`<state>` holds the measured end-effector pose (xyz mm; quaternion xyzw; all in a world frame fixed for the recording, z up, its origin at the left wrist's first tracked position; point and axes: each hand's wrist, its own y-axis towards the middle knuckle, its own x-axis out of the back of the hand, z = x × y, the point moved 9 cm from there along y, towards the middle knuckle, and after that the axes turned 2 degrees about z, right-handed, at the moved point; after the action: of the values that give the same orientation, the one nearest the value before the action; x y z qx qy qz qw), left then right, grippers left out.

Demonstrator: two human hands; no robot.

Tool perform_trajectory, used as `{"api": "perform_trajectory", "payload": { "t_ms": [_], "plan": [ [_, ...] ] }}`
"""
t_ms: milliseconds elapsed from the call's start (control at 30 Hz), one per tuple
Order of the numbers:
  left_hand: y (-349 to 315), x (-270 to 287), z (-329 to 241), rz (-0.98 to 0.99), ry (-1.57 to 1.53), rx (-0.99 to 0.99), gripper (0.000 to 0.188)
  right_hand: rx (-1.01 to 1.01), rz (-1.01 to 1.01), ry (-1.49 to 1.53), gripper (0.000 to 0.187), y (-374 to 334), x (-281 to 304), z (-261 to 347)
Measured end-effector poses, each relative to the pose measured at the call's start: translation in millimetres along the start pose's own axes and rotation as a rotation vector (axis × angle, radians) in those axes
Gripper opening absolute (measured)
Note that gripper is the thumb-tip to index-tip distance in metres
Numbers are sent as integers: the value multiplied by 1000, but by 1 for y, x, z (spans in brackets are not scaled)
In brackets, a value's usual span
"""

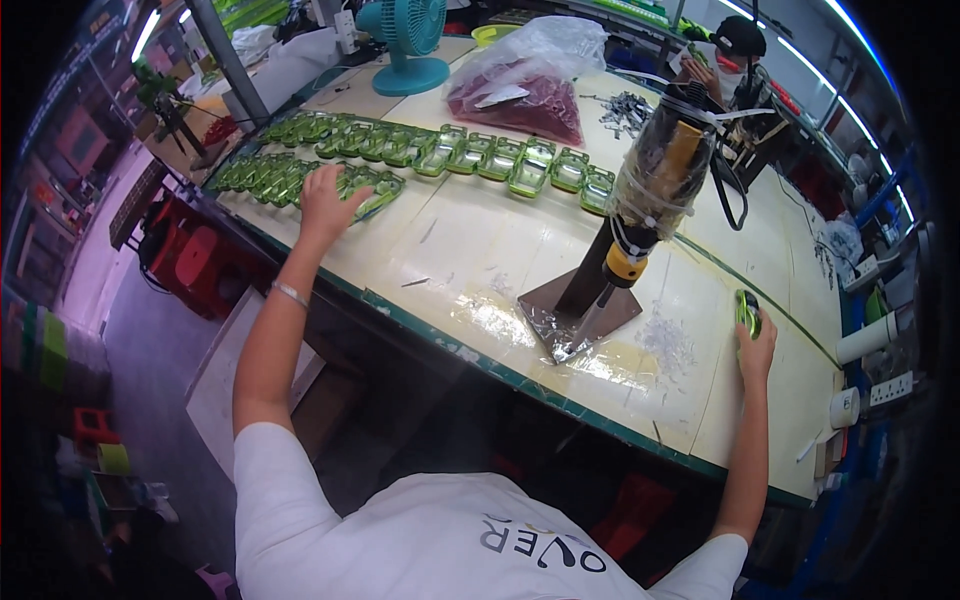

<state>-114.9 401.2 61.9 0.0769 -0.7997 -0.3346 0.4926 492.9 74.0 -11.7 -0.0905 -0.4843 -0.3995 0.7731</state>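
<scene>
My left hand [328,208] reaches over the near row of green plastic pieces [262,178] on the left of the table. Its thumb is spread away from the fingers, and the fingertips are at the pieces by the row's right end. Whether they touch one is hard to see. Far to the right, my right hand [757,348] grips a green and black plastic piece [747,312] just over the tabletop. Between my hands stands an upright power tool [650,185] wrapped in clear plastic, with a yellow collar, on a brown metal stand [584,300].
Behind the near row runs a longer row of green pieces [440,155]. A teal fan [410,50], a clear bag of dark red parts [520,100] and a pile of small metal parts [628,112] lie farther back. Across the table sits another person [738,60]. Red stools [205,262] stand at left.
</scene>
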Motion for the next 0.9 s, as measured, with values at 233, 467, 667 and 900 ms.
{"api": "perform_trajectory", "payload": {
  "t_ms": [233,467,667,900],
  "plan": [
    [8,-60,63,536,230,344,78,126,-377,145,47,30,1,-12],
    [-36,-53,-21,516,136,251,65,17,-172,552,39,-40,0,24],
    [-55,-36,-136,233,221,-222,44,-27,-146,661,38,-87,7,38],
    [-78,-48,-161,244,70,-437,19,-36,-78,853,35,-140,13,61]
  ]
}}
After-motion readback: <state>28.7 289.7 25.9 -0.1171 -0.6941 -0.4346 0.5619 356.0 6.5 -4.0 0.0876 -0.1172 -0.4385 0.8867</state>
